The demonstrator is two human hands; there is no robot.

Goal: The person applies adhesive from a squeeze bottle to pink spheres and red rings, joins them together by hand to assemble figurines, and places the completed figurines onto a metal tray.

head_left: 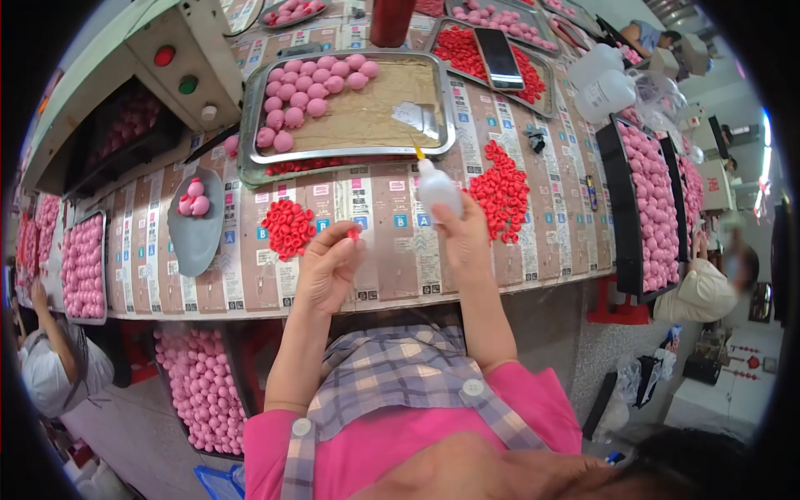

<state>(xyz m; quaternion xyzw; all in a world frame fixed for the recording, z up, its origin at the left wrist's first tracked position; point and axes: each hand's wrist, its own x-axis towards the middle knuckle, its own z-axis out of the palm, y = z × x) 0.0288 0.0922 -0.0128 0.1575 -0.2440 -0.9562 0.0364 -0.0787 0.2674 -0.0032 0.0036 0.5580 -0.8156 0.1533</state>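
Two hands meet near the centre of the frame: the left hand [325, 271] pinches a small red piece [354, 234] between thumb and fingertips, and the right hand [467, 237] is curled around a whitish squeeze bottle [439, 187], its yellow tip [419, 153] pointing toward the top. The bottle looks light and soft-walled, best held around its body; the red piece seems light, easily dropped, best gripped at its edge. Blue-boxed letters A and B mark the table covering [567, 237]; no bottle label is readable.

Counter [567, 242] — toward far-left corner: beige machine [137, 65], red button [165, 56], green button [188, 85] | toward far-right corner: dark phone [499, 58], plastic jug [605, 93] | by right edge: slim blue-yellow item [592, 192]
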